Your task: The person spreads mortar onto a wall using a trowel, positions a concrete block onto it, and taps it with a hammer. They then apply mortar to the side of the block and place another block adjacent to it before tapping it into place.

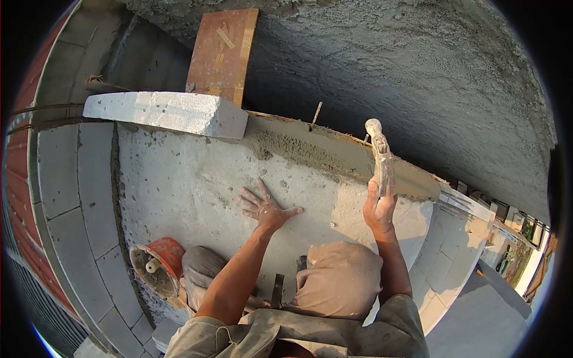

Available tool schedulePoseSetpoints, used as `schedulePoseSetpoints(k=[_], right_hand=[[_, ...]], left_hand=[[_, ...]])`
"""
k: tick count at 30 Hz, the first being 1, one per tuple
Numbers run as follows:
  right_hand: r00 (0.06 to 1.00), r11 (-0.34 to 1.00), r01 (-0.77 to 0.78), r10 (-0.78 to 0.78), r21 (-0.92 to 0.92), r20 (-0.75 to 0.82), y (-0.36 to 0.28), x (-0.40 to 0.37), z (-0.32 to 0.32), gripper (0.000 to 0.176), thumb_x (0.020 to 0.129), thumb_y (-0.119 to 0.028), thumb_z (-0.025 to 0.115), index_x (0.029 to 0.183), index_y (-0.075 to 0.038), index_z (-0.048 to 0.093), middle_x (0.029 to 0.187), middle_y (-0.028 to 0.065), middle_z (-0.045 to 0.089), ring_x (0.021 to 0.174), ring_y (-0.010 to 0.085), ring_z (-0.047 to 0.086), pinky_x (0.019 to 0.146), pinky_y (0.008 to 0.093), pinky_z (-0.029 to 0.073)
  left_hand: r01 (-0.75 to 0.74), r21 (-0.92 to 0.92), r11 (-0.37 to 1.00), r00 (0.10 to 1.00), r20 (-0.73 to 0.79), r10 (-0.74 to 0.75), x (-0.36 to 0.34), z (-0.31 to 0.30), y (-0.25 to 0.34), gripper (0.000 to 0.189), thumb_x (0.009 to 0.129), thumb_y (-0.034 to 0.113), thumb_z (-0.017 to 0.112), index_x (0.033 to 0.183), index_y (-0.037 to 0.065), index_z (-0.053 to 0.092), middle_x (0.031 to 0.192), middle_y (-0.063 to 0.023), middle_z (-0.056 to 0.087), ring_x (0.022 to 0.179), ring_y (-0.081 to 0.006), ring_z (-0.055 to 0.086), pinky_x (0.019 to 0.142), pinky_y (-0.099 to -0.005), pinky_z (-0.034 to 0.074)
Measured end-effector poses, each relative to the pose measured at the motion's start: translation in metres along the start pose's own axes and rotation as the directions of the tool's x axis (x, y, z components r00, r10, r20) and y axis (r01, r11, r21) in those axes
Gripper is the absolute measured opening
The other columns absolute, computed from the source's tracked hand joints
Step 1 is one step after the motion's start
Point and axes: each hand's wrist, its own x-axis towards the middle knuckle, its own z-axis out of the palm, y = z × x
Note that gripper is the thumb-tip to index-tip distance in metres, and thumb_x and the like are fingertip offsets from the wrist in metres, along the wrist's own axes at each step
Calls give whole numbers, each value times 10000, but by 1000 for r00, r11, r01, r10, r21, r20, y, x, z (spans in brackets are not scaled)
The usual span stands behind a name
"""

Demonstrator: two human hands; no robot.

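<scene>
My left hand (pixel 267 213) lies flat on the pale concrete slab (pixel 173 173), its fingers spread and nothing in them. My right hand (pixel 380 210) is closed around a mortar-crusted hammer (pixel 382 158), whose rounded end points away from me. Most of its handle is hidden by the hand. Below the hammer runs a strip of wet grey mortar (pixel 310 146) along the slab's far edge. A white aerated concrete block (pixel 161 110) rests at the left end of that strip.
An orange bucket (pixel 165 253) with a handle poking out stands by my left knee. Block walls (pixel 98 197) rise at left and right (pixel 444 256). Beyond the mortar are a wooden board (pixel 221 51), a thin upright rod (pixel 316 113) and a rough rendered wall (pixel 394 77).
</scene>
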Motion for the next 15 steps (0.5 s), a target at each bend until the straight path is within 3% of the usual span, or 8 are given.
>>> schedulePoseSetpoints(k=[2,5,7,8,11,12,14,15], right_hand=[[1000,999,27,-27,-24,-2,24,-25,-11,280,974,-182,561,1107,64,560,863,178,623,711,340,650,610,382,509],[975,963,130,-79,-238,209,56,-58,-32,305,955,-208,581,1122,47,566,959,165,619,813,339,635,644,414,527],[949,962,270,-259,-36,180,56,-37,-41,361,911,-225,647,1135,42,552,968,171,610,825,352,626,651,441,534],[864,822,503,-485,-269,134,41,-16,-46,431,844,-210,708,1141,38,518,955,189,604,772,373,632,632,450,539],[767,748,633,-569,-201,297,42,8,-63,418,823,-187,719,1119,16,504,975,196,599,769,386,638,630,451,546],[726,738,672,-639,-64,255,55,12,-63,363,827,-154,704,1100,-1,520,940,202,629,775,384,663,616,444,548],[866,813,327,-53,-482,497,95,20,-55,416,773,-151,743,1098,-8,525,883,194,645,755,371,676,600,442,544],[833,700,175,268,-692,483,104,27,-57,444,746,-149,763,1096,-12,527,854,190,652,745,364,683,591,441,543]], left_hand=[[1,12,1000,1000,-14,0,1,4,-2,1630,460,667,905,1549,106,-171,1495,-415,-260,1362,-596,-298,1037,-769,-63],[4,11,1000,1000,-3,-4,2,4,-2,1635,452,672,904,1549,110,-170,1496,-410,-264,1364,-593,-297,1041,-766,-67],[4,21,1000,1000,-15,-3,5,4,-3,1639,447,679,902,1549,111,-170,1493,-411,-269,1362,-593,-301,1035,-768,-77],[4,26,1000,1000,-15,-4,4,7,-4,1640,444,682,900,1549,112,-170,1492,-412,-271,1361,-593,-302,1033,-769,-82],[3,27,1000,1000,-26,-2,4,9,-4,1650,435,689,898,1548,113,-175,1490,-417,-266,1362,-595,-298,1025,-777,-82],[3,25,1000,1000,-23,-2,4,10,-4,1651,435,689,899,1547,112,-177,1490,-419,-264,1361,-598,-297,1022,-781,-81],[-5,27,1000,1000,-18,6,2,10,-5,1654,434,689,899,1546,110,-181,1488,-423,-260,1359,-603,-294,1015,-788,-77],[1,24,1000,1000,-7,-1,0,13,-8,1654,434,688,900,1546,111,-182,1489,-423,-258,1358,-607,-292,1013,-790,-77]])
